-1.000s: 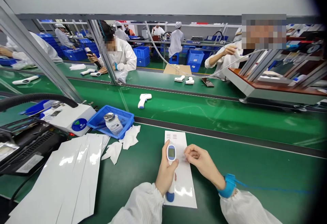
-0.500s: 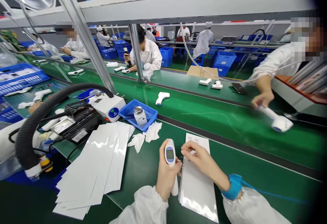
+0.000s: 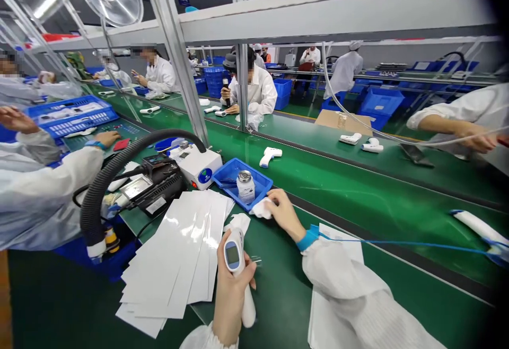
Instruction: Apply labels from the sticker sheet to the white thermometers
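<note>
My left hand (image 3: pixel 229 298) is wrapped round a white handheld infrared thermometer (image 3: pixel 234 256), its grey screen facing up and its handle slanting down toward me. A small clear, shiny piece shows beside the fingertips; I cannot make out what it is. My right hand (image 3: pixel 285 215), with a blue wrist strap (image 3: pixel 308 238), reaches forward and pinches a crumpled white wipe (image 3: pixel 261 209) at the corner of a blue tray (image 3: pixel 226 169). In the tray stands a white bottle with a metal top (image 3: pixel 245 185). Another white wipe (image 3: pixel 239 224) lies just beyond the thermometer.
White sheets (image 3: pixel 170 253) fan out on the left, and a sheet stack (image 3: pixel 318 306) lies under my right sleeve. A black hose (image 3: pixel 89 200) arches over a white box (image 3: pixel 201 166). Another thermometer (image 3: pixel 270 156) lies on the green belt (image 3: pixel 326 179). Co-workers sit around.
My right hand has moved forward and left from the sheet stack to the wipe and taken hold of it. The view has swung left. A co-worker's thermometer at right has been let go.
</note>
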{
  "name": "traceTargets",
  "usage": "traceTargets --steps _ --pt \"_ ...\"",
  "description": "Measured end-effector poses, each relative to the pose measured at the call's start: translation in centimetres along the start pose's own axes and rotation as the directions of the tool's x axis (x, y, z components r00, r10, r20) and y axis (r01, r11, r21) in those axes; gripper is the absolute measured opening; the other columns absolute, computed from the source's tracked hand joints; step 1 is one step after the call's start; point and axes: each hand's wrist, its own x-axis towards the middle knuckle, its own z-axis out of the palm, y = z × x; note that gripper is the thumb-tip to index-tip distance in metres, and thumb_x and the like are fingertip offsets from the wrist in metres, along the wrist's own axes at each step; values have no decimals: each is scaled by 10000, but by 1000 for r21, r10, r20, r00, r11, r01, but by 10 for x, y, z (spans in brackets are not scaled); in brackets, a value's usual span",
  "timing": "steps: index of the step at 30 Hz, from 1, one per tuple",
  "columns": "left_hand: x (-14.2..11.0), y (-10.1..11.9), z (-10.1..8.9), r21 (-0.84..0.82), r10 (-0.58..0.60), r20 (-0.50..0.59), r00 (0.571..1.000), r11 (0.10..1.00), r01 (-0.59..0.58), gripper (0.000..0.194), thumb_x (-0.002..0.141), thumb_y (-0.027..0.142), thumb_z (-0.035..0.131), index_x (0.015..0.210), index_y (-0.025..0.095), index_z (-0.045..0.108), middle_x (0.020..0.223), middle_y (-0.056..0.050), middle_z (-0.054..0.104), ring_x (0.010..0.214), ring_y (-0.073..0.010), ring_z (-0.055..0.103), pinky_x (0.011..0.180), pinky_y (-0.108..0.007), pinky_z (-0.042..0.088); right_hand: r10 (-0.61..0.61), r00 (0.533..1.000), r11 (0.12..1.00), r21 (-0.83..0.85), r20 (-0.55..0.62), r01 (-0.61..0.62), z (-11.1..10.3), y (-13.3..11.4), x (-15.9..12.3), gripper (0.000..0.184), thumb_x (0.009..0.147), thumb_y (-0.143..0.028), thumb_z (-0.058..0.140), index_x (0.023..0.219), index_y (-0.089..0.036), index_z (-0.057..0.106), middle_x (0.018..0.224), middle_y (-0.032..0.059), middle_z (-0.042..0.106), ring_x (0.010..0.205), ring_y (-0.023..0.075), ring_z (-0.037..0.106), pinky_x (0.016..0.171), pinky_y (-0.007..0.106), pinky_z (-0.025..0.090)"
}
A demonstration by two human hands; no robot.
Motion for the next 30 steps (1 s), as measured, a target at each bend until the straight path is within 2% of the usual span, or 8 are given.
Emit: traceTargets --steps 3,7,9,11,14,19,25,30 --pt "3 1 -5 -23 -3 -16 1000 1000 3 920 731 294 765 1478 347 229 812 15 540 658 -151 532 531 -263 495 -29 997 1000 7 -72 30 -22 -12 8 108 824 -165 420 741 -215 467 1021 79 623 912 207 582 772 327 466" --pt "5 2 0 -49 -12 39 999 999 14 899 761 265 738 1477 369 206 832 16 549 669 -144 520 544 -255 493 -91 995 993 -82 -45 87 -36 -39 30 122 905 -263 453 815 -215 521 810 15 650 702 170 575 629 271 400" --pt "3 3 4 -54 -25 70 997 998 29 880 769 250 729 1468 382 212 831 20 550 660 -138 513 551 -253 492 -138 990 978 -155 1 137 -33 -50 45 155 927 -331 502 850 -218 577 799 3 660 694 171 578 627 272 374" --pt "1 5 7 -59 -38 82 996 997 43 875 762 247 730 1459 379 219 816 25 546 636 -133 502 542 -254 489 -196 978 952 -227 65 206 -26 -58 59 170 947 -343 514 913 -229 636 884 11 686 777 184 601 665 280 372" --pt "-1 6 6 -58 -36 67 997 998 40 871 759 245 726 1458 365 221 812 23 542 634 -135 501 531 -253 483 -273 945 887 -333 182 320 -17 -66 75 185 963 -266 513 972 -226 694 972 47 680 876 207 592 713 306 357" --pt "-1 6 -2 -54 -17 41 999 998 20 834 805 250 688 1464 400 199 842 19 540 656 -134 495 549 -253 488 -322 882 767 -452 343 456 -15 -72 81 218 956 -178 522 925 -187 738 965 97 645 874 224 550 712 342 312" --pt "0 7 1 -55 -6 50 999 998 9 828 819 240 677 1468 415 192 843 25 545 667 -132 499 564 -248 488 -338 857 699 -505 389 506 -18 -78 79 254 974 -164 488 924 -179 737 958 91 644 884 215 543 705 347 287" --pt "2 8 4 -34 -2 69 998 999 4 834 803 242 680 1470 394 202 831 22 543 663 -136 510 555 -251 490 -342 861 710 -496 378 500 -17 -79 82 257 971 -169 500 882 -180 741 941 82 656 875 204 562 715 341 301"
